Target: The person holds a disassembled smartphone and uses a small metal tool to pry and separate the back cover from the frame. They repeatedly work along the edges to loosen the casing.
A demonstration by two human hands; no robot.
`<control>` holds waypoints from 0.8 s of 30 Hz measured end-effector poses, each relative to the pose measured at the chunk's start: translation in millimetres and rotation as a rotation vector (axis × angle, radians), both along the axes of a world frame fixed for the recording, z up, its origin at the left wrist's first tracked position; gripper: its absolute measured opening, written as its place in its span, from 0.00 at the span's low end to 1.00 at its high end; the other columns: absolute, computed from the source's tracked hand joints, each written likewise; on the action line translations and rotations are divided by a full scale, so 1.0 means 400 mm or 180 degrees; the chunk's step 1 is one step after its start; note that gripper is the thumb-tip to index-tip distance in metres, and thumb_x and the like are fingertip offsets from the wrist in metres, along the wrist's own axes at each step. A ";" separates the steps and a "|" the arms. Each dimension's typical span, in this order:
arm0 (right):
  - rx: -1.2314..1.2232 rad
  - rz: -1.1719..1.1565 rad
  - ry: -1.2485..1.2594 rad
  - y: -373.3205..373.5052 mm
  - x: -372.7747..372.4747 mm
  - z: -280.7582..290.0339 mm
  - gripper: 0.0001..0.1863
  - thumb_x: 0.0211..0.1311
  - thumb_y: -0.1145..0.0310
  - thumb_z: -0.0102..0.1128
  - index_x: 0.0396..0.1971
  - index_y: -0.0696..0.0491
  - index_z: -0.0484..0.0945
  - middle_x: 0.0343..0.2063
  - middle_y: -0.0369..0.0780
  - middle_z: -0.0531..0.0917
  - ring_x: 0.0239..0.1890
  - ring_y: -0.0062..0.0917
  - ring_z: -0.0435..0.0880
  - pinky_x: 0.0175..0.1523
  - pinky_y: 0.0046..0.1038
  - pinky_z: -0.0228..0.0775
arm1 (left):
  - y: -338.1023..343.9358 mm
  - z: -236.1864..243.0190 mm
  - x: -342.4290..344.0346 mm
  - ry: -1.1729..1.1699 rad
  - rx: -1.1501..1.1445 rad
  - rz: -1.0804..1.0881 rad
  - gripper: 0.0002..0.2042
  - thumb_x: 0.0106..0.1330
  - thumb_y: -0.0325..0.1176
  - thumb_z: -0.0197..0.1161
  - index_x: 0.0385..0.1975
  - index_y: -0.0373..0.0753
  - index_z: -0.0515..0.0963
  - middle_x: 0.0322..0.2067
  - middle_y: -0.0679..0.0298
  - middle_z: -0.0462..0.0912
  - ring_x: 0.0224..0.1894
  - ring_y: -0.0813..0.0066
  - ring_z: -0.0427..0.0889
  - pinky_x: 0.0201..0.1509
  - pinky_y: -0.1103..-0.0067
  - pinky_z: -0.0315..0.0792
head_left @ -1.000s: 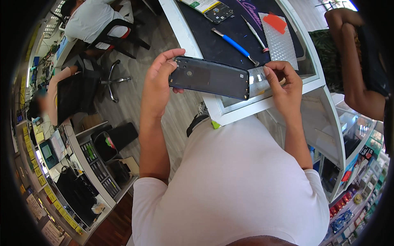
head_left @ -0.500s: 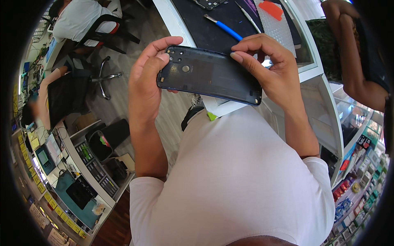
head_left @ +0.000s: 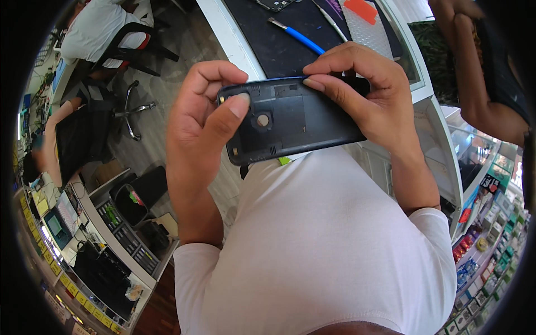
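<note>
Above a black work mat (head_left: 279, 39), both hands (head_left: 195, 117) (head_left: 371, 97) pinch a phone back cover (head_left: 293, 120).

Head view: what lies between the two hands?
The dark phone back cover, gripped by the left hand and right hand.

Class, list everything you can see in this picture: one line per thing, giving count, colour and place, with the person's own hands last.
phone back cover: one, black, held up between both hands
mat: one, black, on the counter
tool with blue handle: one, on the mat
orange piece: one, top of counter
office chair: one, black, upper left
seated person: one, white top, upper left
bystander's arm: one, upper right
left hand: thumb on cover
right hand: gripping cover's right end
</note>
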State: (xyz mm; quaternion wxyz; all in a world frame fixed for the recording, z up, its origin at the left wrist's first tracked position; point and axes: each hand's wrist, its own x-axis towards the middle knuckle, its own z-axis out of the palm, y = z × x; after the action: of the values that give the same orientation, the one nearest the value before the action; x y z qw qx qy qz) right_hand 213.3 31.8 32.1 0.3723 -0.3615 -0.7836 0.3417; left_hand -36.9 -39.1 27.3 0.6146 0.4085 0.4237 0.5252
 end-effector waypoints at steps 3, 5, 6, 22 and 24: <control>0.0289 0.0146 -0.0112 0.000 -0.002 0.012 0.06 0.59 0.73 0.74 0.36 0.54 0.90 0.31 0.38 0.88 0.34 0.26 0.86 0.41 0.26 0.75 | 0.009 0.047 0.014 0.0220 -0.0337 -0.0217 0.14 0.74 0.29 0.67 0.55 0.33 0.79 0.39 0.64 0.86 0.39 0.85 0.82 0.45 0.86 0.75; 0.0557 0.0228 -0.0152 0.001 -0.002 0.023 0.07 0.56 0.75 0.75 0.36 0.54 0.90 0.33 0.39 0.88 0.37 0.28 0.86 0.43 0.26 0.75 | 0.016 0.050 0.021 0.0649 -0.0266 -0.0265 0.12 0.75 0.32 0.66 0.52 0.33 0.81 0.37 0.66 0.86 0.35 0.86 0.81 0.41 0.87 0.75; 0.0742 0.0281 -0.0175 0.004 -0.001 0.032 0.08 0.55 0.76 0.76 0.37 0.55 0.90 0.36 0.40 0.89 0.40 0.28 0.87 0.46 0.26 0.76 | 0.020 0.051 0.024 0.0868 -0.0231 -0.0287 0.11 0.75 0.33 0.65 0.50 0.33 0.82 0.36 0.66 0.86 0.34 0.87 0.81 0.40 0.87 0.75; 0.1315 -0.0542 -0.0682 -0.043 -0.022 0.045 0.11 0.51 0.76 0.80 0.35 0.53 0.90 0.37 0.38 0.82 0.42 0.26 0.80 0.45 0.25 0.72 | 0.004 0.008 0.101 0.0353 0.0267 0.0419 0.08 0.77 0.31 0.65 0.47 0.32 0.80 0.34 0.66 0.85 0.34 0.89 0.80 0.37 0.88 0.74; 0.1323 -0.0555 -0.0617 -0.042 -0.025 0.041 0.11 0.51 0.76 0.80 0.35 0.53 0.90 0.37 0.38 0.81 0.42 0.26 0.80 0.45 0.25 0.72 | 0.002 0.004 0.107 0.0313 0.0314 0.0425 0.08 0.77 0.31 0.65 0.48 0.32 0.79 0.33 0.67 0.85 0.34 0.89 0.80 0.37 0.89 0.73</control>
State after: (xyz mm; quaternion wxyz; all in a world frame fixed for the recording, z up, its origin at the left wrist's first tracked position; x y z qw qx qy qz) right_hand 203.5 15.1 48.6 0.3899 -0.3744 -0.8349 0.1035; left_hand 5.8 -38.2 28.9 0.5358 0.4344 0.4533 0.5645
